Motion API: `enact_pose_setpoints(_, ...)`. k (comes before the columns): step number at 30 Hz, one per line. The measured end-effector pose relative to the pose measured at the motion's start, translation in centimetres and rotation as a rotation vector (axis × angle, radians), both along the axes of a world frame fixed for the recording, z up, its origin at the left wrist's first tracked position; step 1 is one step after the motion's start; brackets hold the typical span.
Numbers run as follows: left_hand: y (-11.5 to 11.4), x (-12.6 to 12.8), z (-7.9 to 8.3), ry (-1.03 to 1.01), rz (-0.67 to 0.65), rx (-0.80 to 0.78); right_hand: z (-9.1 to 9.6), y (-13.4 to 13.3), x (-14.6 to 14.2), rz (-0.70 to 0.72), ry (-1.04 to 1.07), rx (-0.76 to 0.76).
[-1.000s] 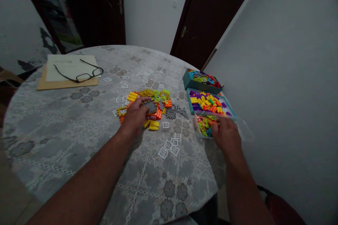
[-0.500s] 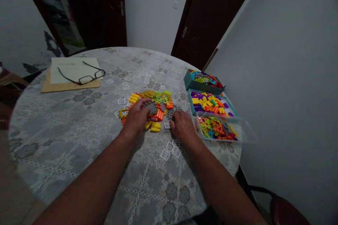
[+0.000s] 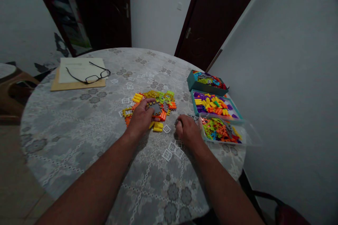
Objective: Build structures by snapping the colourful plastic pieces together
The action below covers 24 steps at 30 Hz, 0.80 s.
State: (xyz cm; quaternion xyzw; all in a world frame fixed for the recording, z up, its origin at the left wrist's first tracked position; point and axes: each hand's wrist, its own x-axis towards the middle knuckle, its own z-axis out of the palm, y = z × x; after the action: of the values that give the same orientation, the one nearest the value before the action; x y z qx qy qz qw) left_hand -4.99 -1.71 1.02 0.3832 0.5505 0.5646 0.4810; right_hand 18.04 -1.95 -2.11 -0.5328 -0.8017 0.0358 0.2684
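Observation:
A flat assembly of coloured plastic building pieces (image 3: 158,100) lies in the middle of the round table (image 3: 79,126). My left hand (image 3: 141,117) rests on its near edge, fingers curled round a grey square piece with orange rim (image 3: 156,108). My right hand (image 3: 188,130) sits on the cloth to the right, fingers closed; whatever it holds is hidden. Small white grid tiles (image 3: 171,149) lie just in front of it.
At the right edge stand a clear tray of mixed pieces (image 3: 224,132), a teal tray of purple and yellow pieces (image 3: 215,103) and a teal box (image 3: 206,81). Glasses (image 3: 88,75) lie on papers at the far left. A wall rises close on the right.
My right hand left the clear tray, crossed left to the dark grey pieces beside the assembly, then closed and drew back a little. The left hand stayed put.

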Motion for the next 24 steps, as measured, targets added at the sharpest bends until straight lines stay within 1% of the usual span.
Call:
enact_pose_setpoints(3, -0.2, 0.1, 0.4, 0.029, -0.014, -0.017, -0.9, 0.7, 0.5, -0.078, 0.061, 0.033)
enact_pose_setpoints(5, -0.3, 0.2, 0.5, 0.088, -0.020, -0.017, -1.4, 1.0, 0.8, -0.063, 0.072, 0.031)
enact_pose_setpoints(7, -0.5, 0.4, 0.7, 0.143, -0.029, -0.005, -1.7, 1.1, 0.9, -0.039, 0.081, 0.004)
enact_pose_setpoints(9, -0.6, 0.5, 0.7, 0.156, -0.046, 0.006, -1.6, 1.1, 0.7, -0.031, 0.115, -0.042)
enact_pose_setpoints(11, -0.7, 0.5, 0.7, 0.142, -0.068, 0.007, -1.2, 0.9, 0.5, -0.047, 0.222, -0.103)
enact_pose_setpoints(13, -0.7, 0.5, 0.6, 0.135, -0.086, 0.011, -0.4, 0.7, 0.4, -0.086, 0.455, -0.207)
enact_pose_setpoints(15, -0.7, 0.5, 0.4, 0.127, -0.103, 0.026, 0.6, 0.5, 0.3, -0.108, 0.832, -0.373)
enact_pose_setpoints(17, -0.8, 0.7, 0.3, 0.100, -0.118, 0.043, 1.8, 0.3, 0.3, -0.043, 1.248, -0.572)
enact_pose_setpoints(19, -0.9, 0.9, 0.2, 0.064, -0.141, 0.041, 2.7, 0.0, 0.2, 0.077, 1.553, -0.740)
enact_pose_setpoints(21, -1.1, 1.3, 0.1, 0.030, -0.179, 0.027, 3.2, -0.2, 0.0, 0.150, 1.687, -0.857)
enact_pose_setpoints(22, -1.2, 1.5, 0.1, 0.010, -0.204, 0.022, 3.2, -0.4, -0.2, 0.156, 1.707, -0.890)
enact_pose_setpoints(24, -1.5, 2.0, 0.2, -0.041, -0.254, 0.022, 3.0, -0.5, -0.7, 0.141, 1.695, -0.906)
